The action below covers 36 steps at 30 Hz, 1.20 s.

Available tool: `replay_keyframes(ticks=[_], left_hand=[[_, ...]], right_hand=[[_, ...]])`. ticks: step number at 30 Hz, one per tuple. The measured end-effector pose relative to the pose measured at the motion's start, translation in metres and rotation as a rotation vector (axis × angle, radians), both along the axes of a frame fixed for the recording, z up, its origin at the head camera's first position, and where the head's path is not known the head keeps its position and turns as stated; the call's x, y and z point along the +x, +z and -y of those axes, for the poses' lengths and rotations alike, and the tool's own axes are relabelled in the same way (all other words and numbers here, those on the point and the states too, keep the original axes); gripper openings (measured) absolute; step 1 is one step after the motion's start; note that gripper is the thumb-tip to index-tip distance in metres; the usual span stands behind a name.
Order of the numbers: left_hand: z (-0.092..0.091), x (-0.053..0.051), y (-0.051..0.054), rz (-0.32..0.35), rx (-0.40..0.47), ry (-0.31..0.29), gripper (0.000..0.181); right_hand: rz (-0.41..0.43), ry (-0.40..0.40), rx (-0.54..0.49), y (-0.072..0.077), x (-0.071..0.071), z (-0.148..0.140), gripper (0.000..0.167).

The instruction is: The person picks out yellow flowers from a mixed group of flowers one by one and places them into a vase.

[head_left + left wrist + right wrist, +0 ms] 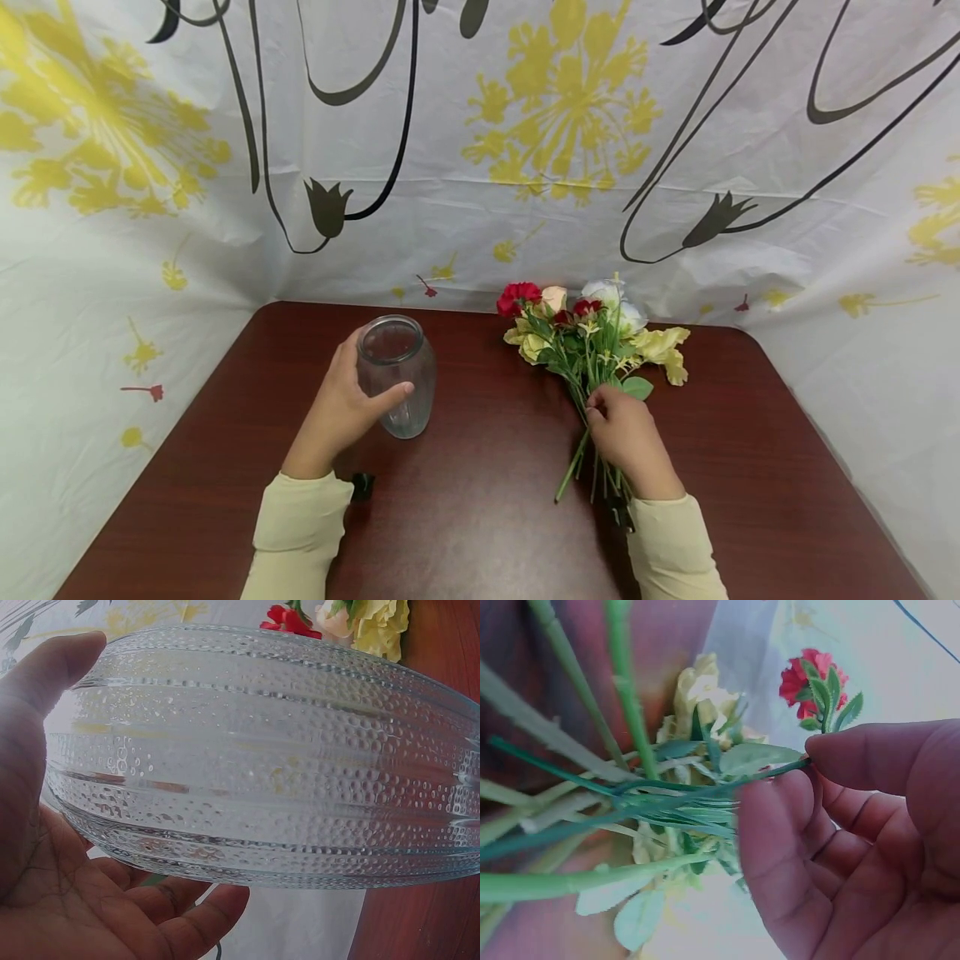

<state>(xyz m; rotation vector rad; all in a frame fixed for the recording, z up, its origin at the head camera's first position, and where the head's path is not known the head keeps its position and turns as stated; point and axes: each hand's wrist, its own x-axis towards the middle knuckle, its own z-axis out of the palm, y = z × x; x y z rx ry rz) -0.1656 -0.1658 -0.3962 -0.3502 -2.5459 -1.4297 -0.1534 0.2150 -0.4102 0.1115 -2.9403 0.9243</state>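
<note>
A clear glass vase (412,408) stands at left centre of the table, its open mouth facing up. My left hand (341,410) holds it from the left side, thumb across the front and the other fingers partly hidden behind. Dimpled, ribbed glass fills the left wrist view. To the right lies a bunch of flowers (570,358), red, white, peach and yellow, with its stems towards me. Over those stems, my right hand (630,437) pinches a thin green stem (765,772) between thumb and forefinger. Just beyond the fingertips shows a red flower (814,686).
The dark red-brown table (480,533) has rounded far corners. Behind it and along both sides hangs a white sheet (420,150) printed with yellow and dark flowers. Small black devices sit at both wrists.
</note>
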Motion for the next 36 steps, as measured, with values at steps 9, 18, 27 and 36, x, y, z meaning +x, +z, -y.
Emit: replay_keyframes(ticks=[9, 18, 27, 36], left_hand=[[0.0, 0.0, 0.0, -0.002, 0.004, -0.004, 0.093], [0.0, 0.001, 0.0, 0.003, 0.004, -0.002, 0.093], [0.0, 0.002, 0.001, 0.016, -0.001, 0.001, 0.095], [-0.001, 0.002, 0.001, 0.016, -0.005, 0.006, 0.095]], right_hand=[[-0.039, 0.008, -0.022, 0.009, 0.005, 0.0, 0.005], [-0.084, -0.007, -0.063, 0.016, 0.007, 0.002, 0.004], [-0.123, -0.042, -0.046, 0.028, 0.014, -0.005, 0.006], [-0.224, -0.117, 0.006, 0.032, 0.019, -0.035, 0.009]])
